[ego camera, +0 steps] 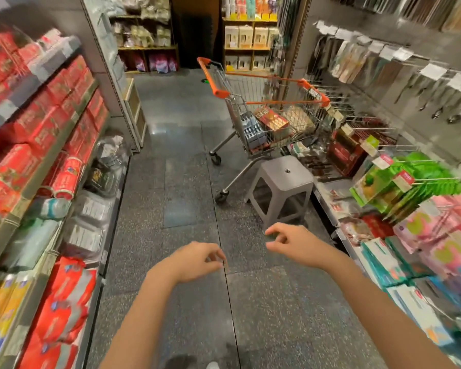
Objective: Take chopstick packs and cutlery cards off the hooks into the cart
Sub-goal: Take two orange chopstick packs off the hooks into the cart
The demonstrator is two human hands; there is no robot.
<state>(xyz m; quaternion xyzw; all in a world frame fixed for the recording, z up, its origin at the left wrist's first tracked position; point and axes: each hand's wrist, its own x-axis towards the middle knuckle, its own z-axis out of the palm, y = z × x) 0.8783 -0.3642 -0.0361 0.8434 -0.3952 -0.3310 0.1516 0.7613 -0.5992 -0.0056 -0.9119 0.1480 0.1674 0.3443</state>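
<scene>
The cart (270,113), a wire trolley with orange trim, stood up the aisle against the right-hand display, already carrying boxed goods (272,121). Past it, packs on hooks (378,67) hung along the upper right wall, too blurred to tell chopsticks from cutlery. A grey stool (282,187) sat just in front of the cart. Nearer, over the speckled floor (186,182), the left hand (197,261) and right hand (293,242) hung with fingers loosely curled, holding nothing. Red packets (51,123) filled the left shelves.
</scene>
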